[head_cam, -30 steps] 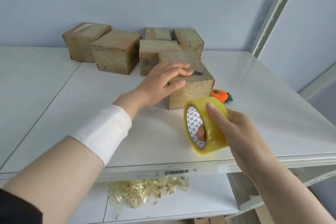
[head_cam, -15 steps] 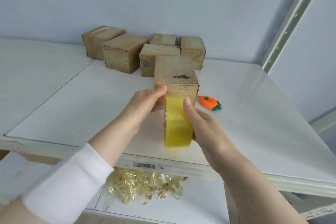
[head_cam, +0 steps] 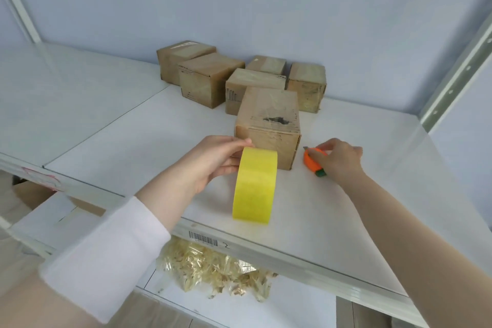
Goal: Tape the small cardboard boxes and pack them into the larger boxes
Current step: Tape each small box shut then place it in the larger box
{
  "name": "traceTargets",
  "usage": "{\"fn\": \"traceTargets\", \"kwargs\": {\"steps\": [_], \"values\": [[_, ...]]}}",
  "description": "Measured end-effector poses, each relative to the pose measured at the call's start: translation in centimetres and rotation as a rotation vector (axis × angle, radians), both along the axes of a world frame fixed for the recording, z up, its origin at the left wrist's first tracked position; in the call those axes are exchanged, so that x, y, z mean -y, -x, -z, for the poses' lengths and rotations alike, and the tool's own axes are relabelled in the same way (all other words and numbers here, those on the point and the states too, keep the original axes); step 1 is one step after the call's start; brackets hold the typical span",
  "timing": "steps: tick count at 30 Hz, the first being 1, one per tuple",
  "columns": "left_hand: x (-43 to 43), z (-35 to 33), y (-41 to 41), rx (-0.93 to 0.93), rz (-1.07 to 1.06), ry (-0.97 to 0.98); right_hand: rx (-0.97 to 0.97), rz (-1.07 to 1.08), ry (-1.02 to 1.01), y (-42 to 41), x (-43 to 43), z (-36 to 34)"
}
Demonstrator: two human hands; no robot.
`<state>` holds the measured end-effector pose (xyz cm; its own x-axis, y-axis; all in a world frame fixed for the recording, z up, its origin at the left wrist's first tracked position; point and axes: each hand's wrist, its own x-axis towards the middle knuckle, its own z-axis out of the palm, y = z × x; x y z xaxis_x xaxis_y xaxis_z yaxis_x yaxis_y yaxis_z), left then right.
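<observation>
located straight ahead on the white shelf [head_cam: 127, 141]: nearest small cardboard box [head_cam: 269, 120], upright, worn face up, lying between the two hands. left hand [head_cam: 213, 160] gripping yellow tape roll [head_cam: 254, 184] by its left side, fingers curled at the rim. roll stood on edge just before the box's front left corner, axis running left to right; contact with the box not determinable. right hand [head_cam: 342, 157] curled over orange carrot-shaped cutter [head_cam: 312, 162], on the shelf just right of the box, blade tip pointing toward the box. judged: roll hand nearer the box, so tape likely to be drawn forward over the top, cutter close by for the cut. five further small boxes [head_cam: 207, 80] grouped behind, by the wall.
</observation>
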<state>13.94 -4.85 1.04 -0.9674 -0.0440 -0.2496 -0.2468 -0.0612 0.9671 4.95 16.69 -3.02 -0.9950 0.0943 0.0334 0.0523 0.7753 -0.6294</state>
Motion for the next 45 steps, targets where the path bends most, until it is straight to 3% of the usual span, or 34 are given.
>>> {"fn": "traceTargets", "kwargs": {"steps": [3, 6, 8, 10, 15, 34, 36, 40, 45], "values": [[0.2, 0.0, -0.1, -0.003, 0.018, -0.039, -0.144, 0.048, 0.385, -1.4, -0.4, -1.3], [0.4, -0.1, -0.1, 0.0, 0.029, -0.04, -0.338, -0.055, 0.481, -3.2, 0.1, -4.1], [0.3, -0.2, 0.1, -0.003, 0.03, -0.035, -0.394, -0.252, 0.428, -4.4, 1.8, -5.8], [0.2, -0.3, 0.3, -0.01, 0.035, -0.022, -0.456, -0.416, 0.244, -5.3, 3.8, -6.8], [0.2, 0.0, 0.6, -0.012, 0.029, 0.005, -0.567, -0.614, -0.073, -5.4, 6.0, -6.8], [0.1, 1.2, 1.7, 0.009, -0.041, -0.042, -0.581, -0.792, -0.296, -4.4, 4.0, -6.9], [0.3, 1.2, 1.6, 0.021, -0.037, -0.038, -0.541, -0.782, -0.24, -4.3, 2.8, -7.0], [0.8, 1.0, 0.9, -0.017, 0.012, -0.041, -0.433, -0.625, 0.06, -3.8, 2.8, -7.4], [1.1, 1.0, -2.3, -0.282, -0.025, -0.015, -0.307, -0.506, 0.16, -3.7, 3.0, -7.3]]}}
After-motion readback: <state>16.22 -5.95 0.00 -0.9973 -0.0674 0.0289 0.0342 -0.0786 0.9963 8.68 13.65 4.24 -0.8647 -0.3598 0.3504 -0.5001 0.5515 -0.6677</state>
